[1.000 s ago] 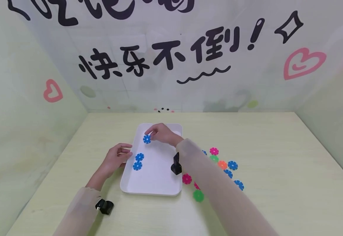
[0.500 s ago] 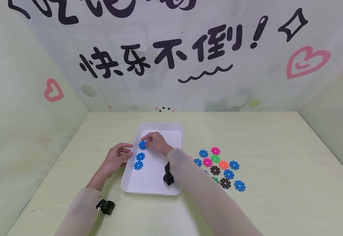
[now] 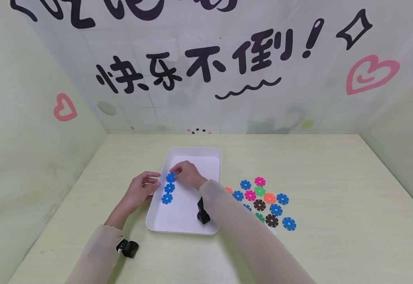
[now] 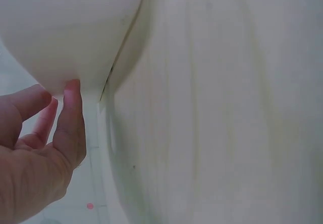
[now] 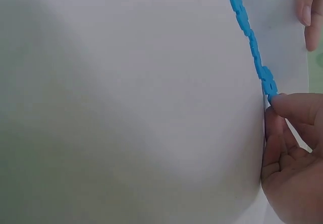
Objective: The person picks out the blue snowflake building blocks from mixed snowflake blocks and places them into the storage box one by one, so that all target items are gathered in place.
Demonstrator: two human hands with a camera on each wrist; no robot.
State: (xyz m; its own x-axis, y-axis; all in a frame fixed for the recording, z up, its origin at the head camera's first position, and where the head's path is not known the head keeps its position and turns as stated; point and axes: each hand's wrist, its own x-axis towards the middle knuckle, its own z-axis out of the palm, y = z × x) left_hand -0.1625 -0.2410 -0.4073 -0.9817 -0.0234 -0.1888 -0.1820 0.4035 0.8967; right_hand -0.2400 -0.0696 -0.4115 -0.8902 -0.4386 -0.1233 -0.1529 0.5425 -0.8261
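In the head view a white tray (image 3: 192,229) lies on the table. Three blue snowflake discs (image 3: 167,198) form a column along its left side. My right hand (image 3: 187,173) is over the tray, and its thumb and fingers pinch the farthest blue snowflake disc (image 3: 170,177) by its edge. The right wrist view has the blue discs edge-on in a line, with the right thumb (image 5: 298,107) at the near end. My left hand (image 3: 140,190) is at the tray's left rim; in the left wrist view its fingertips (image 4: 72,85) touch the outer wall.
Right of the tray, loose snowflake discs in blue, pink, green, orange and black (image 3: 259,204) are spread on the table (image 3: 334,197). My right sleeve (image 3: 242,225) covers part of them. A printed backdrop (image 3: 178,114) stands behind the table.
My right hand has moved toward me and slightly left, bringing its blue snowflake disc in line with the other two. My left hand stays at the rim.
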